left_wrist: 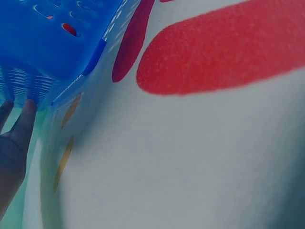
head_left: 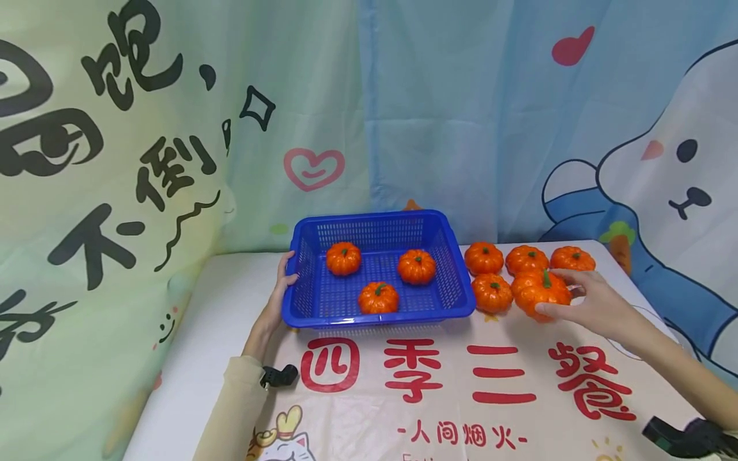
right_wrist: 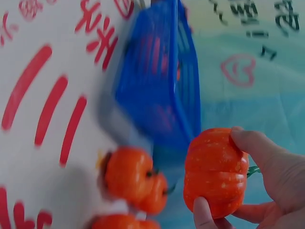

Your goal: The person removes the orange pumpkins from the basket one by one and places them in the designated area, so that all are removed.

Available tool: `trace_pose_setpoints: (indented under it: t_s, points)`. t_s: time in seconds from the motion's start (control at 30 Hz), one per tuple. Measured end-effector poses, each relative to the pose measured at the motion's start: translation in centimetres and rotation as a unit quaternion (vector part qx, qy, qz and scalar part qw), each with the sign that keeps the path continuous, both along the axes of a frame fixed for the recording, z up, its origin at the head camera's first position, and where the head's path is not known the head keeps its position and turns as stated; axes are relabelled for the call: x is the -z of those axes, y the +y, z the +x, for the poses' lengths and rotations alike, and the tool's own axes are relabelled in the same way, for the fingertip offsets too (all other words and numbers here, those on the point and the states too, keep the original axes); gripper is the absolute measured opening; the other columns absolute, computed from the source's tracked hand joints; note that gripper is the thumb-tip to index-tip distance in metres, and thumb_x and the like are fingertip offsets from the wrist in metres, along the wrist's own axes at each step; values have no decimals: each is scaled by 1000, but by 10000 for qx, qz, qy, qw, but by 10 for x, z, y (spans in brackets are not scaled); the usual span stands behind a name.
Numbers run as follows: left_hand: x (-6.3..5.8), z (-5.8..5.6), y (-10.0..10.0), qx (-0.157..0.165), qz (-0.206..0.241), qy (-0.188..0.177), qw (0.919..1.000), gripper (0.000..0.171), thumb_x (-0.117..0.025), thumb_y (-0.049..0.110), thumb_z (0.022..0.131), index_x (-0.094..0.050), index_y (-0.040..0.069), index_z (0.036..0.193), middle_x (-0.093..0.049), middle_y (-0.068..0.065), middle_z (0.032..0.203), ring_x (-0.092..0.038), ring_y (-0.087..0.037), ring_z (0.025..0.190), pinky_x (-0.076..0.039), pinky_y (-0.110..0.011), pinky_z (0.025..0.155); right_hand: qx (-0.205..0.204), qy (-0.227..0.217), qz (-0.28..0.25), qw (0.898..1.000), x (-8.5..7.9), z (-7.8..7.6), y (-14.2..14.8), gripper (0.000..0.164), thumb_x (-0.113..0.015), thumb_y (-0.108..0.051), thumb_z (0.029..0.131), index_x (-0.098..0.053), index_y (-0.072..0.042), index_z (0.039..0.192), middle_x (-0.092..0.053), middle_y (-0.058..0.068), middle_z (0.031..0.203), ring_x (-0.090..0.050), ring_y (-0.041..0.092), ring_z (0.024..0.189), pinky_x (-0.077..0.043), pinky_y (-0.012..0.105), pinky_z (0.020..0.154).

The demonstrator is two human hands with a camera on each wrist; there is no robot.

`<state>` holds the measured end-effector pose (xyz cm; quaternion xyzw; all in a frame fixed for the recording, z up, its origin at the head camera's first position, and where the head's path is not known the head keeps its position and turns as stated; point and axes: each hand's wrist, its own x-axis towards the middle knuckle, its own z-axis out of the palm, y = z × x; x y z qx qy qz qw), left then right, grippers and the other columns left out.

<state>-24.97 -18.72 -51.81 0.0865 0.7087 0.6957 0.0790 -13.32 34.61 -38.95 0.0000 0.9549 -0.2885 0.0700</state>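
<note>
A blue plastic basket has three small orange pumpkins inside, among them one at its front. My left hand is at the basket's left side, its fingertips touching the wall near the rim. In the left wrist view, straight fingers reach up to the slotted blue wall. My right hand holds an orange pumpkin between thumb and fingers, right of the basket. The right wrist view shows this pumpkin raised, its green stem turned towards the palm.
Several more pumpkins stand close together right of the basket, including one at the back corner and one by the basket wall. The white table carries red printed characters. A patterned curtain hangs close behind.
</note>
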Motion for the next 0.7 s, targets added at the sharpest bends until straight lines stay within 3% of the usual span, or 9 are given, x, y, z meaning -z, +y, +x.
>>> trace_pose_setpoints:
  t_s: [0.27, 0.43, 0.7]
  points:
    - [0, 0, 1, -13, -27, -24, 10000, 61, -27, 28, 95, -6, 30, 153, 4, -3, 163, -9, -34, 146, -9, -55, 119, 478, 472, 297, 9973, 22, -13, 61, 84, -69, -41, 85, -36, 19, 134, -28, 43, 124, -37, 53, 104, -56, 45, 61]
    - [-1, 1, 0, -58, -53, -43, 10000, 61, -27, 28, 95, -6, 30, 153, 5, -3, 163, -8, -34, 146, -7, -56, 119, 796, 120, 465, 9957, 33, -20, 97, 89, -64, -47, 87, -30, 19, 136, -29, 45, 123, -28, 56, 108, -55, 49, 61]
    - [0, 0, 1, -51, -40, -53, 10000, 61, -27, 29, 95, -6, 30, 153, 5, -3, 163, -8, -34, 147, -7, -57, 119, 1005, -457, 584, 9922, 59, -24, 134, 98, -61, -54, 86, -22, 22, 134, -30, 46, 119, -35, 55, 101, -56, 49, 65]
